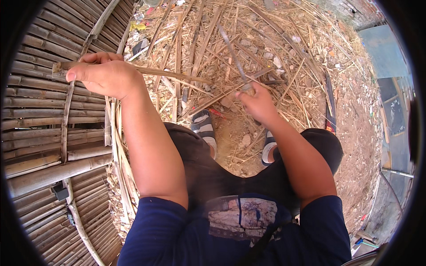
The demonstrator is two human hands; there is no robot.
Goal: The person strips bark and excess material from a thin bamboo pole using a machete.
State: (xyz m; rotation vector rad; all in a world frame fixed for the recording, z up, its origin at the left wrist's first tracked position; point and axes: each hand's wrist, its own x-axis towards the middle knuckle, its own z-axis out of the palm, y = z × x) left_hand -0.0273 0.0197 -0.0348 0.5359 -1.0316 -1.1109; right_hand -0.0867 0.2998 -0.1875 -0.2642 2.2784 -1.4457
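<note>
Hands near knees | left hand [106, 75] shut tight round bamboo strip [146, 71] end, by woven wall [40, 102] | right hand [257, 104] closed on knife [233, 51] | strip looks light, stiff, bendy, sharp-edged; best held at thick end | straw ground [275, 40] beyond

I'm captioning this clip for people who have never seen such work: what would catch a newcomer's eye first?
Most striking is the left hand, raised at upper left and closed around a thin bamboo strip that runs rightward toward the right hand. The right hand grips a dark blade-like tool near the strip's far end. Behind them, straw-coloured bamboo shavings litter the ground, and a wall of bamboo slats fills the left side.
</note>
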